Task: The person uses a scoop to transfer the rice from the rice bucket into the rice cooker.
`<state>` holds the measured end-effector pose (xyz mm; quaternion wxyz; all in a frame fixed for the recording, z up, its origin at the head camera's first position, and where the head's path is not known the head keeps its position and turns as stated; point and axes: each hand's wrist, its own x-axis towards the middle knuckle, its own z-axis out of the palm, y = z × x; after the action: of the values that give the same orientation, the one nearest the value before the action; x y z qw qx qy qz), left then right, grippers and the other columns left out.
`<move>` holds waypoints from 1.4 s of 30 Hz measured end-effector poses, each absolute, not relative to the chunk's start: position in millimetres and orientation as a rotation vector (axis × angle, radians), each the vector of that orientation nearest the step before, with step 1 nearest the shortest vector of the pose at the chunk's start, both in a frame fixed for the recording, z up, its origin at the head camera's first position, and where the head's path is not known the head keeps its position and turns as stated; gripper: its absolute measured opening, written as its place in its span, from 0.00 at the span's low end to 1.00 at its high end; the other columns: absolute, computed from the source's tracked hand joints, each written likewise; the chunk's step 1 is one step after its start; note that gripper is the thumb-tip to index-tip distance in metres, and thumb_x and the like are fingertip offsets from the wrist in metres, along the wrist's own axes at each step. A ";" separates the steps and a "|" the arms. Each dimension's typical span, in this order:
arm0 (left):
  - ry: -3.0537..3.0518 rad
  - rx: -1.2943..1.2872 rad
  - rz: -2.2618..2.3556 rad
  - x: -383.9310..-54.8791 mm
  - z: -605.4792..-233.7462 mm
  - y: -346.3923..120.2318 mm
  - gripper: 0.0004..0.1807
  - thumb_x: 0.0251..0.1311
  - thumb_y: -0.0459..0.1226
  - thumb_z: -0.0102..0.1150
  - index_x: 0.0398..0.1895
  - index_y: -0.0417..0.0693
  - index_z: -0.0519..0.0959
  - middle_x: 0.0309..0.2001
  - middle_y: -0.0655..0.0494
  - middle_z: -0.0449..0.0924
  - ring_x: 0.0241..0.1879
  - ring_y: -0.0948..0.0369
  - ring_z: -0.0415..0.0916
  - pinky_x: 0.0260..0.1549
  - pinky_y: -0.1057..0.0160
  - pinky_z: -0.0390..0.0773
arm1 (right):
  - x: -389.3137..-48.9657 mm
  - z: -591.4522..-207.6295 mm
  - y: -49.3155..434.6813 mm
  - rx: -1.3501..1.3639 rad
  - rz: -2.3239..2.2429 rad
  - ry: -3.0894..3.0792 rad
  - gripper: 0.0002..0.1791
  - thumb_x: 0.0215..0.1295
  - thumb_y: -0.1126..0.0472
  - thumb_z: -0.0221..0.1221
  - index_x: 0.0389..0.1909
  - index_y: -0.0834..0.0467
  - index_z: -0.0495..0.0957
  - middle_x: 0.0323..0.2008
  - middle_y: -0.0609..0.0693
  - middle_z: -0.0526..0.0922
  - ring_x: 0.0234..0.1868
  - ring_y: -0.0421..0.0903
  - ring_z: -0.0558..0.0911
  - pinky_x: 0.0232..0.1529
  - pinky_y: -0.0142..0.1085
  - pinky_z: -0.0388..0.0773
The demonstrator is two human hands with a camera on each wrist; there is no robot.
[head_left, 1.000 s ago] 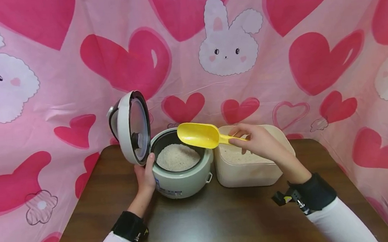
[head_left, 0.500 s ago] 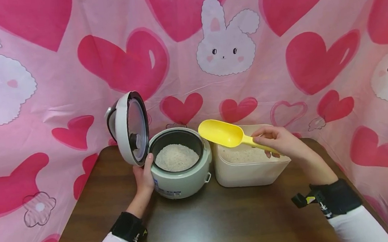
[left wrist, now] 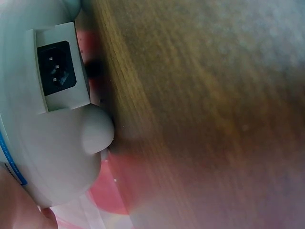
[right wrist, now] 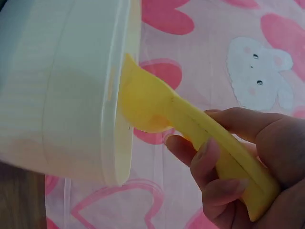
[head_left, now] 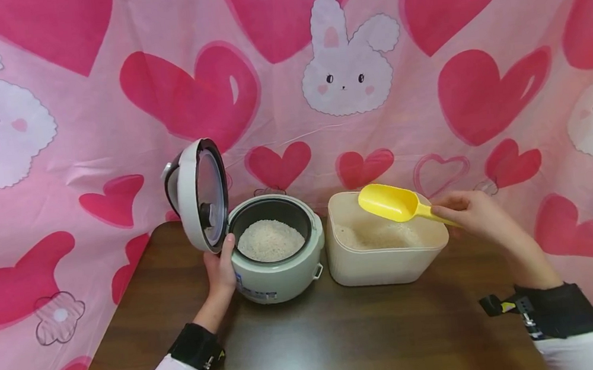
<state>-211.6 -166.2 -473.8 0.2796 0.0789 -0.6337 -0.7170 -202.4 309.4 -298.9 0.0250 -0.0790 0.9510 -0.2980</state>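
Note:
A pale green rice cooker stands with its hinged lid raised on the left. White rice lies heaped in its dark inner pot. My left hand rests against the cooker's left side, thumb up near the hinge; the left wrist view shows only a bit of that hand beside the cooker's power socket. My right hand grips the handle of a yellow scoop, its bowl above the cream bin. The scoop's bowl looks empty. Rice lies inside the bin.
The cooker and bin stand side by side near the back of a dark wooden table. Behind them hangs a pink cloth with hearts and rabbits. A small side handle juts from the cooker toward the bin.
My right hand has carried the yellow scoop rightward, from over the cooker's right edge to above the bin. My left hand has stayed at the cooker.

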 end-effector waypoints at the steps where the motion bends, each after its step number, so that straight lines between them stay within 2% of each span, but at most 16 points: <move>1: -1.704 0.212 -1.922 -211.9 -473.6 -165.9 0.25 0.70 0.37 0.55 0.64 0.29 0.74 0.60 0.37 0.80 0.51 0.72 0.75 0.59 0.73 0.68 | -201.2 -298.2 310.8 -0.242 -0.885 2.947 0.26 0.73 0.45 0.63 0.56 0.64 0.82 0.44 0.60 0.87 0.35 0.51 0.81 0.33 0.36 0.85; 8: -1.711 0.200 -1.929 -214.2 -473.4 -164.9 0.26 0.70 0.37 0.55 0.65 0.30 0.73 0.61 0.36 0.79 0.52 0.72 0.75 0.59 0.72 0.68 | -190.6 -292.2 310.7 -0.253 -0.517 3.058 0.22 0.69 0.49 0.66 0.49 0.65 0.86 0.32 0.52 0.87 0.28 0.49 0.75 0.32 0.43 0.84; 11: -1.700 0.216 -1.934 -214.0 -474.3 -164.9 0.25 0.69 0.37 0.55 0.65 0.29 0.74 0.60 0.39 0.81 0.51 0.72 0.75 0.59 0.73 0.68 | -188.6 -293.7 299.9 -0.220 -0.395 3.100 0.19 0.67 0.52 0.68 0.46 0.66 0.87 0.28 0.51 0.86 0.27 0.48 0.75 0.35 0.47 0.86; 21: -1.652 0.220 -1.946 -213.0 -474.1 -166.3 0.24 0.69 0.36 0.56 0.63 0.28 0.74 0.55 0.48 0.84 0.50 0.72 0.76 0.58 0.73 0.69 | -197.7 -303.2 264.1 -0.164 -0.155 3.119 0.14 0.65 0.60 0.68 0.40 0.69 0.84 0.27 0.58 0.83 0.25 0.53 0.75 0.33 0.52 0.84; 27: -1.665 0.221 -1.949 -212.0 -473.7 -164.8 0.24 0.69 0.36 0.56 0.63 0.28 0.74 0.55 0.45 0.84 0.49 0.72 0.77 0.58 0.73 0.69 | -206.8 -308.4 261.7 -0.145 -0.163 3.062 0.11 0.66 0.61 0.67 0.37 0.68 0.84 0.26 0.56 0.81 0.26 0.53 0.75 0.33 0.50 0.83; 35: -1.672 0.217 -1.939 -213.0 -476.5 -164.1 0.25 0.69 0.36 0.55 0.65 0.29 0.73 0.58 0.44 0.81 0.51 0.71 0.75 0.59 0.73 0.68 | -218.7 -321.4 273.7 -0.123 -0.309 2.964 0.14 0.68 0.58 0.66 0.43 0.68 0.86 0.28 0.54 0.82 0.28 0.52 0.75 0.32 0.42 0.82; 42: -1.673 0.212 -1.927 -214.2 -477.3 -164.6 0.25 0.69 0.36 0.55 0.64 0.28 0.73 0.58 0.40 0.81 0.51 0.71 0.76 0.59 0.73 0.68 | -226.7 -327.1 275.8 -0.176 -0.411 2.898 0.17 0.68 0.57 0.66 0.46 0.69 0.85 0.31 0.57 0.84 0.23 0.50 0.76 0.26 0.38 0.81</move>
<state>-214.2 -164.6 -477.3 0.2861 0.0792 -0.6261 -0.7210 -226.7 275.8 -327.1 0.1045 -0.0595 0.9829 -0.1394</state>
